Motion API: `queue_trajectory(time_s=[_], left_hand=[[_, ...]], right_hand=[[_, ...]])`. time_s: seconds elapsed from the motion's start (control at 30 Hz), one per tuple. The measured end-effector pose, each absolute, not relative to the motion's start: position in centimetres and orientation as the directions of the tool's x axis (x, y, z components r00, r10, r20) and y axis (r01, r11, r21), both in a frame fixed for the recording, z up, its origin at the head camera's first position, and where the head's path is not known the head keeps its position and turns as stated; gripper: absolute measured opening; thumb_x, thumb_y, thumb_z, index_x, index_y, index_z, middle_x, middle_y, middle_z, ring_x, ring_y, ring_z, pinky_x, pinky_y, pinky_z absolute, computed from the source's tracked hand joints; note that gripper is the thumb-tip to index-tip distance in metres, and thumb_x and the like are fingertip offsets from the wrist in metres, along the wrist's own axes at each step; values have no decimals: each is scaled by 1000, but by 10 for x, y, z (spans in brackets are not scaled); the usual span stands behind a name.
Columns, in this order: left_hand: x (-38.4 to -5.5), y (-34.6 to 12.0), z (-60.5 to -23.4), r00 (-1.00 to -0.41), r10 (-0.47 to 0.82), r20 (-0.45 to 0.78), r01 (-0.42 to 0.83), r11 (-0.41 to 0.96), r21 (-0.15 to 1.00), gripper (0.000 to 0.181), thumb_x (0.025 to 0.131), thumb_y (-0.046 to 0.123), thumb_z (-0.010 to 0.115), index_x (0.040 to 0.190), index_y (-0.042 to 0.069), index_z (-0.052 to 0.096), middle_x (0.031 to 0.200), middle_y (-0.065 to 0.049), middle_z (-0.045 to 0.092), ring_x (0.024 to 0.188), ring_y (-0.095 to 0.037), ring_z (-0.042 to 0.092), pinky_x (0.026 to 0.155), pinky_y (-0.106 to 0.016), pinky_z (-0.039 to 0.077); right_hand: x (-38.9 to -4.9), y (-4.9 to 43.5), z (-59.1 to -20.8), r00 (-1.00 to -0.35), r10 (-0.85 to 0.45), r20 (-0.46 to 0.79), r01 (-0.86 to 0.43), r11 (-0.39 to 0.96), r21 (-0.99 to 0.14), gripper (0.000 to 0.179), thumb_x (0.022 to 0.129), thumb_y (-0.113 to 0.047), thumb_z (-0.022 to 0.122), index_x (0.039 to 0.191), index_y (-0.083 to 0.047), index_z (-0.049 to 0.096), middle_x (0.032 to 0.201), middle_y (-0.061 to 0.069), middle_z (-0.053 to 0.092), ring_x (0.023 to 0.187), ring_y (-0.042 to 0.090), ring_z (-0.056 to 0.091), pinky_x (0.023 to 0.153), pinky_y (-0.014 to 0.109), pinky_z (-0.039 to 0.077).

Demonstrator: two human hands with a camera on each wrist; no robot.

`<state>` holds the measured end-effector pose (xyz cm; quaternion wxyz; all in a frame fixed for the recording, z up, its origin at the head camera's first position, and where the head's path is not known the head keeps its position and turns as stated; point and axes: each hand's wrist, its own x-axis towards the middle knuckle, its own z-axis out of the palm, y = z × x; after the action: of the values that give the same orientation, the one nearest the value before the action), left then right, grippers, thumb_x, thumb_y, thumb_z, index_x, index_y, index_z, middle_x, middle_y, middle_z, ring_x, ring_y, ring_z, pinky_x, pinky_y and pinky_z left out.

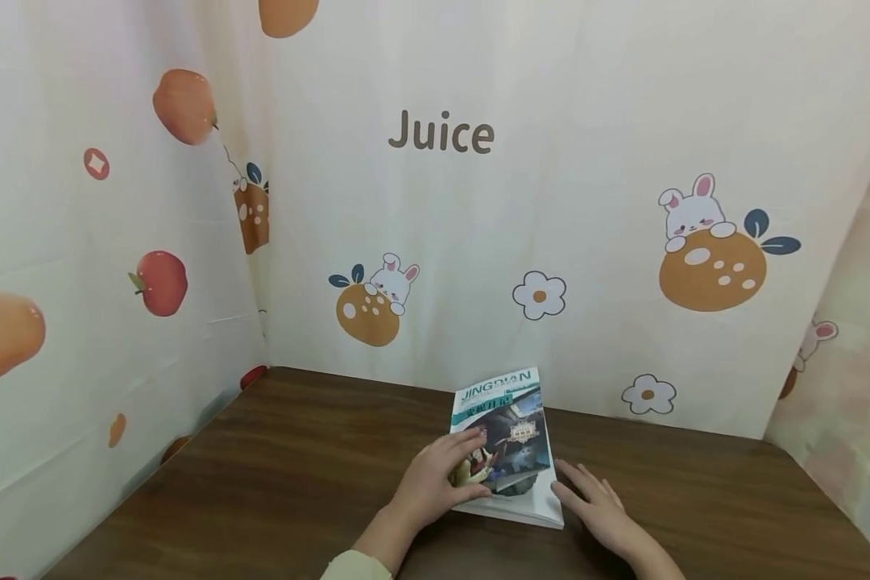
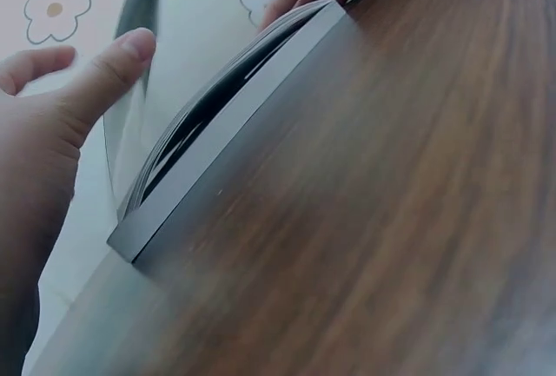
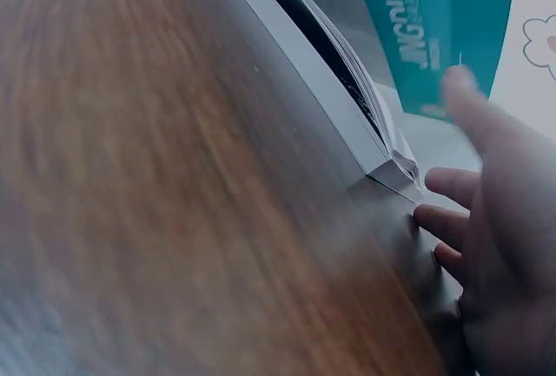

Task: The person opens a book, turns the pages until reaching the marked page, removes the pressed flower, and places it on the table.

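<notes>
Left grip (image 1: pixel 435 475), over a "JINGDIAN" book (image 1: pixel 524 439), and right grip (image 1: pixel 600 509), beside it, are both unclenched before cloth (image 1: pixel 594 121) printed "Juice".

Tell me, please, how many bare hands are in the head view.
2: the bare left hand is over the left side of the rectangular paper book with teal lettering; the bare right hand is beside its right edge.

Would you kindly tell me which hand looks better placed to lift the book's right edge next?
Probably the right hand: it is close beside that edge, while the left hand reaches over the book from the opposite side.
</notes>
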<state>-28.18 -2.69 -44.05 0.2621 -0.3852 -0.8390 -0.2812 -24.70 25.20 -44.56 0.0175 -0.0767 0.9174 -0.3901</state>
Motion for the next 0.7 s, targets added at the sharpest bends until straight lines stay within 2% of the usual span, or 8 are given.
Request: queue_trajectory(time_s=[0.17,0.4,0.6,0.7], left_hand=[[-283,-32,-439,-543,426,723,773,590,234,83,68,50,76,139,24,41,143,0,38,126,-19,41,90,-49,43],[-289,-43,-439,-359,407,840,767,642,17,108,56,50,83,142,16,28,149,-14,21,135,-28,23,100,-46,33],[-291,-49,-439,-278,388,879,778,627,-31,114,54,39,87,144,17,20,146,-23,16,136,-36,18,109,-42,18],[-291,-51,-438,-244,369,897,781,623,-43,110,56,32,85,144,17,20,145,-24,16,134,-38,19,109,-42,17]], right_hand=[[-245,253,-448,-985,-160,62,-160,721,-674,67,89,-42,56,139,-1,39,142,24,34,134,47,14,101,64,-2],[-244,251,-447,-984,-160,74,-168,725,-668,68,86,-43,60,137,-1,42,142,24,34,134,47,14,101,64,-3],[-245,250,-447,-985,-150,87,-171,744,-645,67,85,-44,61,136,-3,44,142,23,35,133,46,16,101,65,0],[-246,249,-447,-984,-153,91,-176,744,-645,67,85,-44,61,135,-3,45,142,23,35,134,46,16,101,65,-1]])
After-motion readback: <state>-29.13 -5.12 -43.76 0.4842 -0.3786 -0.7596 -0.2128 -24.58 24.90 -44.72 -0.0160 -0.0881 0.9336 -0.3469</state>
